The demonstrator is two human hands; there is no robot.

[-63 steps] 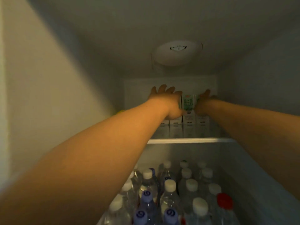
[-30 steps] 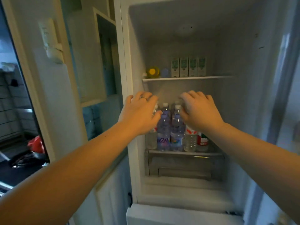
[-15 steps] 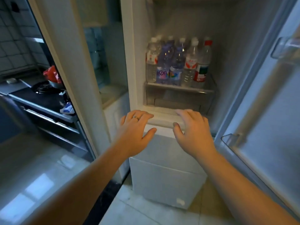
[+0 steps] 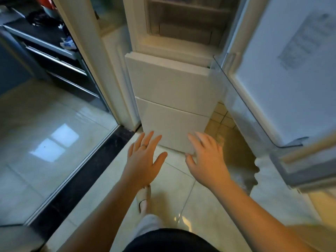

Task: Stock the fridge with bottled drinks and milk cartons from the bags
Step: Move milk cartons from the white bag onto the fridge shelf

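Note:
The white fridge (image 4: 172, 84) stands ahead with its upper compartment open; only the clear bottom drawer (image 4: 183, 31) of that compartment shows at the top edge. No bottles, cartons or bags are in view. My left hand (image 4: 143, 160), a ring on one finger, hangs over the floor tiles with fingers spread and holds nothing. My right hand (image 4: 205, 159) is beside it, fingers spread and empty, in front of the lower fridge drawer front (image 4: 172, 124).
The open fridge door (image 4: 283, 79) swings out at the right, its lower shelf edge at about hand level. A white door frame (image 4: 91, 57) and dark sliding-door track (image 4: 81, 179) run at the left. Beyond lies a dark kitchen counter (image 4: 36, 33). My foot (image 4: 144, 197) is on the glossy tiles.
My gaze dropped from the fridge shelves to the floor. Both hands came away from the milk cartons, passed the bottles and lowered to knee height, empty throughout.

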